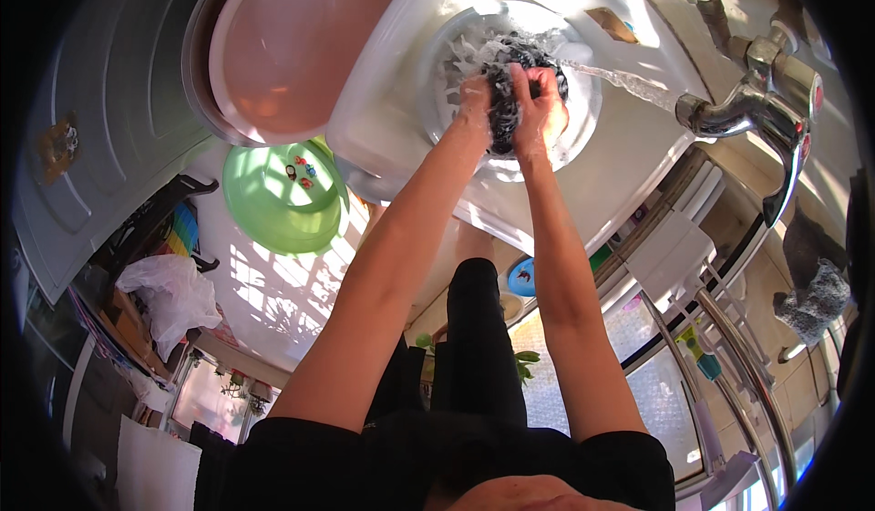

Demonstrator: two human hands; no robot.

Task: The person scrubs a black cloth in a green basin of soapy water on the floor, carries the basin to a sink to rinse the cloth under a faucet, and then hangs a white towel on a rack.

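Observation:
Both of my hands are in a pale round basin [581,125], set inside a white sink [389,107]. Between them is a soaked black bundle [504,118], probably cloth, with splashing water over it. My left hand [476,104] presses against the bundle's left side, its fingers partly hidden by spray. On the other side, my right hand [540,111] grips it with curled fingers. A stream of water [629,83] runs from the chrome tap [745,114] at the right and strikes the bundle. Suds and foam surround it.
Left of the sink stands a large pink basin [301,53]; below it is a green basin [273,203] with small printed figures. A brown, block-like piece [612,25] rests on the sink's far rim. Metal rails [745,374] and a hanging grey cloth [813,299] are at right.

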